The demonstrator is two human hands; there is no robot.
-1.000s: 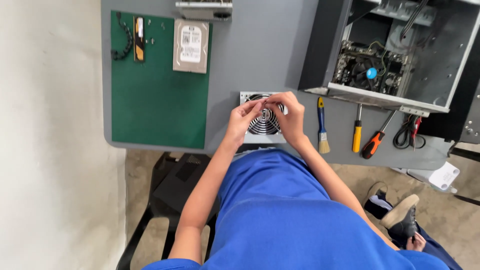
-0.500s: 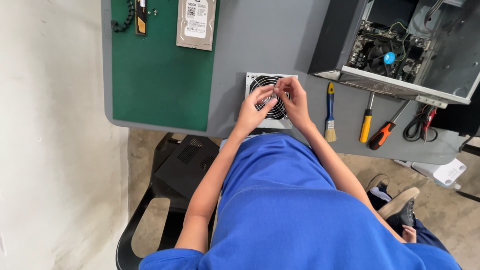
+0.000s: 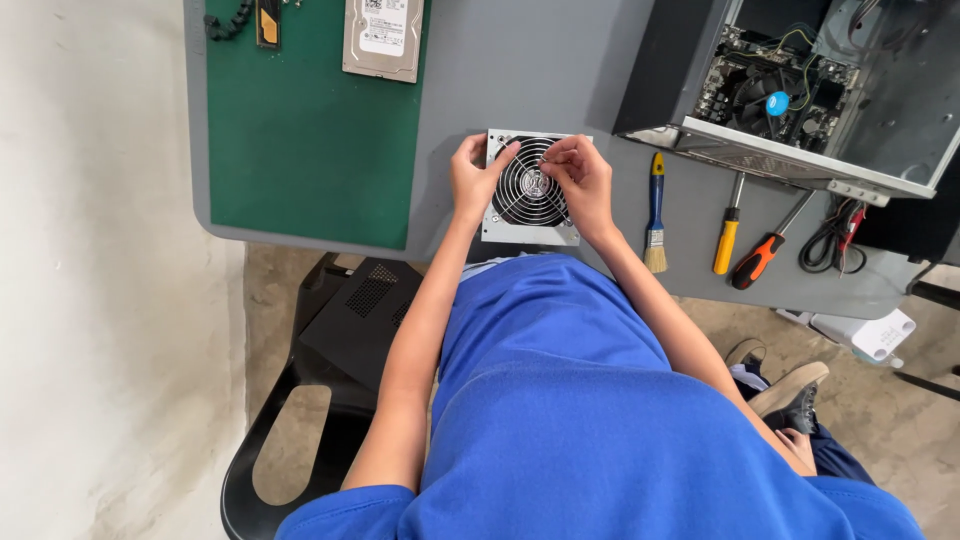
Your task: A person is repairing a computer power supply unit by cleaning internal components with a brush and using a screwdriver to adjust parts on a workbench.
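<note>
Power supply unit (image 3: 530, 190) lies fan-side up at the table's (image 3: 560, 70) near edge, my left hand (image 3: 475, 180) clamping its left side to steady it while right hand (image 3: 580, 180) fingertips pinch at the fan grille.

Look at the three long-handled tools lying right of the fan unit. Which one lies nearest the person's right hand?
The small paintbrush with the blue-and-yellow handle lies nearest the right hand; both screwdrivers lie farther right.

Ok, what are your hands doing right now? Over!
Left hand steadies the grey fan unit. Right hand pinches at its wire grille. Brush alongside, apart.
</note>
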